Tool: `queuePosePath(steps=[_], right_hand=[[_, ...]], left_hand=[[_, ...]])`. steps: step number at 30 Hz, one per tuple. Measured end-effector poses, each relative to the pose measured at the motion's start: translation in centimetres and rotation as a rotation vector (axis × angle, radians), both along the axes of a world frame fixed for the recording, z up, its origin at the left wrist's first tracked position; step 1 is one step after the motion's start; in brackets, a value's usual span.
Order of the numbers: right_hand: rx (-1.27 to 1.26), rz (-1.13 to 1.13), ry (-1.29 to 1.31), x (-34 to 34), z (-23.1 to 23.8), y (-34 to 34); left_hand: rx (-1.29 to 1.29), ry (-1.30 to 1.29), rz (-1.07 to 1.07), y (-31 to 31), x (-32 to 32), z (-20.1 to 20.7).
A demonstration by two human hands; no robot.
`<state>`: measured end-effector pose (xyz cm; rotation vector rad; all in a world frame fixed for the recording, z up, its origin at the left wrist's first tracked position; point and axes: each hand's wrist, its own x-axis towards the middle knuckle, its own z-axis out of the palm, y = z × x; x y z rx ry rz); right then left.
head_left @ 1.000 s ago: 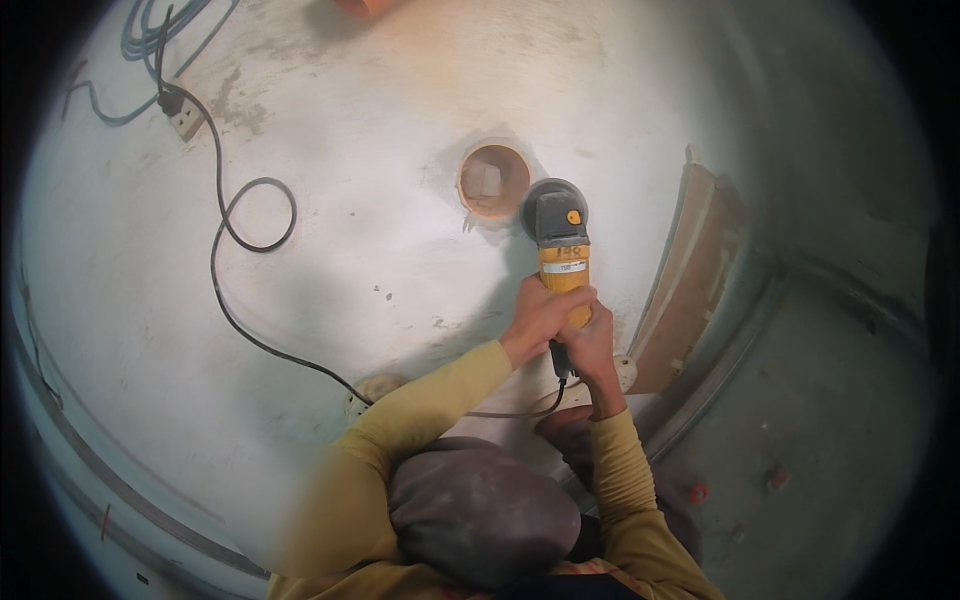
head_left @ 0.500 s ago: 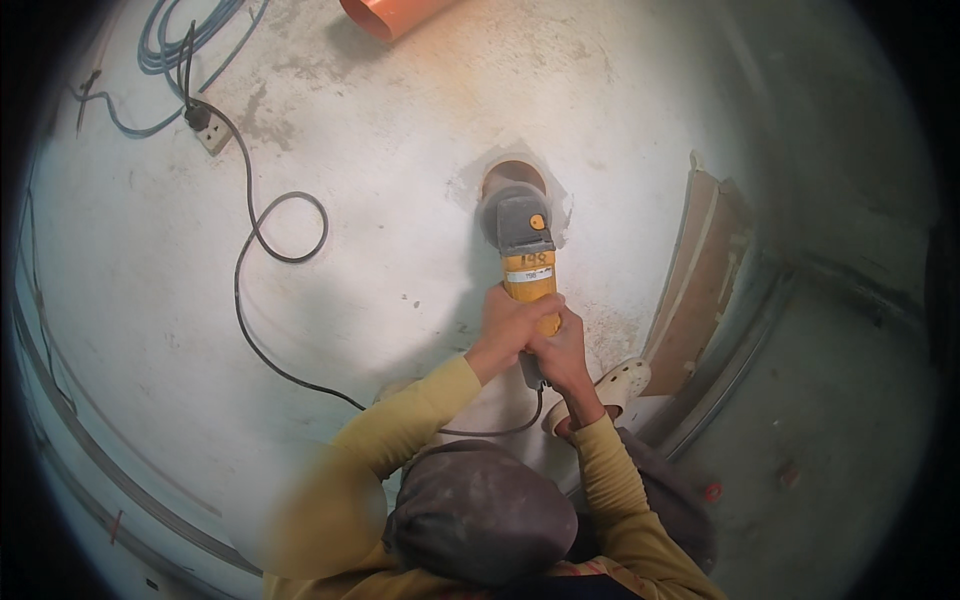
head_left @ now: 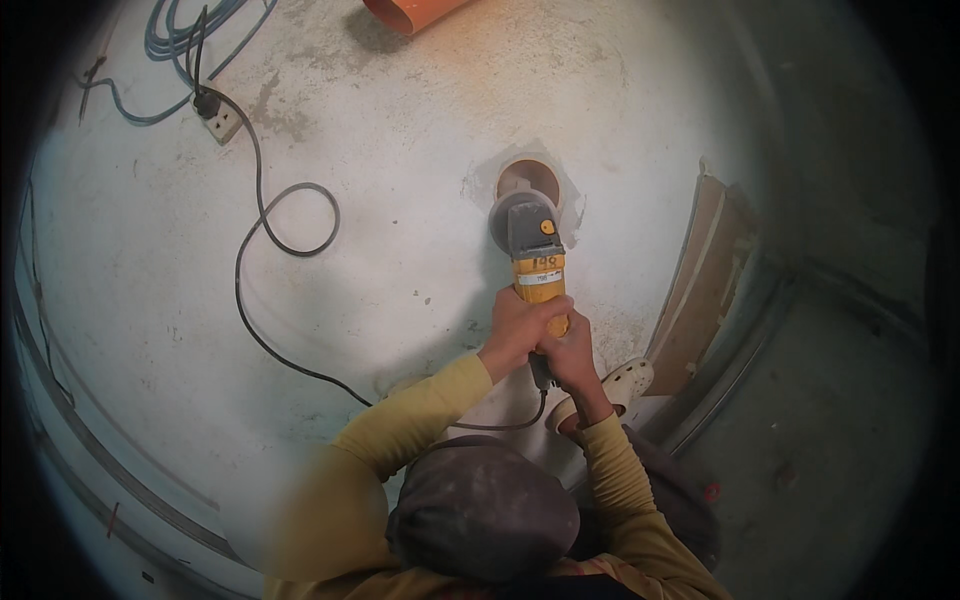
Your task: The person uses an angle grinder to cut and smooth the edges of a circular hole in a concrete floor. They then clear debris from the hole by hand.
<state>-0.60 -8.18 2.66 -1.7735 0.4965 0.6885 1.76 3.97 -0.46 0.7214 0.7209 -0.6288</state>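
A yellow and grey angle grinder (head_left: 537, 250) points away from me, low over the pale floor. Its dark disc (head_left: 499, 222) sits at the near edge of a round orange-rimmed pipe opening (head_left: 528, 178) set in the floor. My left hand (head_left: 519, 325) wraps the yellow body from the left side. Behind it, my right hand (head_left: 570, 358) grips the rear of the grinder, with the fingers of both hands close together. Whether the disc touches the rim is hard to make out.
The grinder's black cord (head_left: 300, 374) loops left across the floor to a white socket block (head_left: 222, 122). Beyond lie a coiled blue-grey cable (head_left: 165, 45) and an orange pipe (head_left: 415, 12). A brown cardboard sheet (head_left: 697, 285) lies on the right, near my cream clog (head_left: 630, 380).
In the picture, the grinder and both hands sit slightly farther right and lower, as does the surrounding floor. Both hands keep their hold, and the disc stays by the opening's near edge.
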Motion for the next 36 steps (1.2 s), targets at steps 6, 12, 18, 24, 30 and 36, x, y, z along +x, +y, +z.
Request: queuePosePath(steps=[6,12,18,24,30,36], right_hand=[[-0.026,0.036,-0.010,-0.2,-0.1,-0.3],[-0.034,0.020,-0.008,-0.7,-0.3,-0.8],[-0.037,0.001,-0.006,-1.1,-0.4,-1.2],[-0.011,0.005,-0.018,-0.9,-0.4,-0.6],[-0.017,0.018,0.010,-0.7,-0.1,-0.3],[0.020,0.018,0.024,-0.6,0.2,-1.1]], left_hand=[[0.026,0.006,-0.002,-0.4,-0.5,-0.2],[0.034,0.019,-0.022,-0.7,-0.6,-0.1],[0.013,0.004,-0.011,-0.9,-0.8,0.1],[0.067,-0.003,0.020,-0.8,-0.8,0.1],[0.032,0.027,0.027,-0.6,-1.0,0.2],[0.050,0.052,-0.031,-0.9,-0.7,0.2]])
